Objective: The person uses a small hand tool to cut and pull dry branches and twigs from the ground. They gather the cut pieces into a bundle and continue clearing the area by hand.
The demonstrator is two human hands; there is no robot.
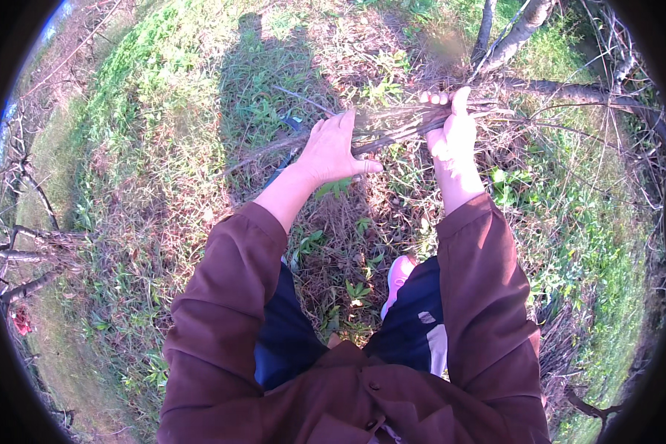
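A bundle of thin, bare twigs [391,136] stretches sideways in front of me. My right hand [449,125] is closed around its right part, palm up, with the thumb and fingertips showing above the twigs. Against the left part lies my left hand [333,147], back up and thumb pointing right; the twigs pass under its fingers, and whether it grips them cannot be told. Thinner twig ends fan out left beyond that hand. A dark blue object, partly hidden, is on the grass behind my left wrist.
Tree trunks [513,41] rise at the upper right, with a low branch [566,89] running right from them. Tangled bare branches stand along the right edge. More bare branches [33,236] are at the far left. Grass and weeds cover the ground around my feet.
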